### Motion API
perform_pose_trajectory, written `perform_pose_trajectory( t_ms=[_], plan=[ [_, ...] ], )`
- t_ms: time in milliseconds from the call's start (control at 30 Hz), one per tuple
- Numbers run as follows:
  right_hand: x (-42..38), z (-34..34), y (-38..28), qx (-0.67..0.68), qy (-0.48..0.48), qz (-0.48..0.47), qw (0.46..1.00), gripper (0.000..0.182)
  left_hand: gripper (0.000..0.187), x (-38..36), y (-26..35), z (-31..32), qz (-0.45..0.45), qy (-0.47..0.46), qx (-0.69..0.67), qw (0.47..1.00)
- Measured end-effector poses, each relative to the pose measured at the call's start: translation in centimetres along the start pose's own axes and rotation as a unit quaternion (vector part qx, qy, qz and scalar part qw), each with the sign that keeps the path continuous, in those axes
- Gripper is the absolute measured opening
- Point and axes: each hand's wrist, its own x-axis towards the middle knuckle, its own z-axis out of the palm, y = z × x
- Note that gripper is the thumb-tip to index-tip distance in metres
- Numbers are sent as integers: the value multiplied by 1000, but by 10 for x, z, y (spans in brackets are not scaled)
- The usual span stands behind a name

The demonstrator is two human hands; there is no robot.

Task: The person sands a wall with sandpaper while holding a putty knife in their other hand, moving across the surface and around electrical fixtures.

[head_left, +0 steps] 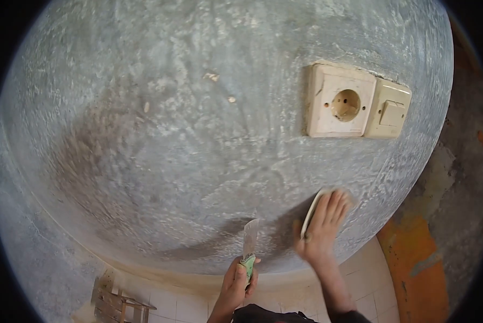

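Observation:
My left hand [236, 282], at the bottom centre, is closed around the green handle of a putty knife [250, 239]. Its metal blade points up, in front of the grey wall [198, 161]. Further right, my right hand [323, 220] lies with fingers together over a thin, flat, pale sheet [310, 215] that looks like sandpaper, held against the wall. Only the sheet's left edge shows; my palm and fingers hide the remainder. The fingertips are slightly smeared by motion.
A wall socket [341, 102] and a light switch [392, 110] sit above my right hand. Small pale chips [212, 77] mark the plaster. A wooden piece of furniture [123, 307] stands at the lower left on the tiled floor [176, 309]. An orange patch [414, 258] lies right of the wall's edge.

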Motion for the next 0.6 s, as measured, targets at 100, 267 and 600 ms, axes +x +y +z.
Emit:
perform_pose_trajectory(
  t_ms=[100,267,600],
  plan=[
    [-47,25,-27,55,-77,19,995,78,60,-1,-4,-22,2,-25,-15,1000],
    [33,-19,-42,5,-14,12,1000,78,58,-3,-6,-49,-52,-65,-57,995],
    [-59,53,-61,8,-28,0,1000,84,56,6,3,-62,-73,-132,-166,975]
  ],
)
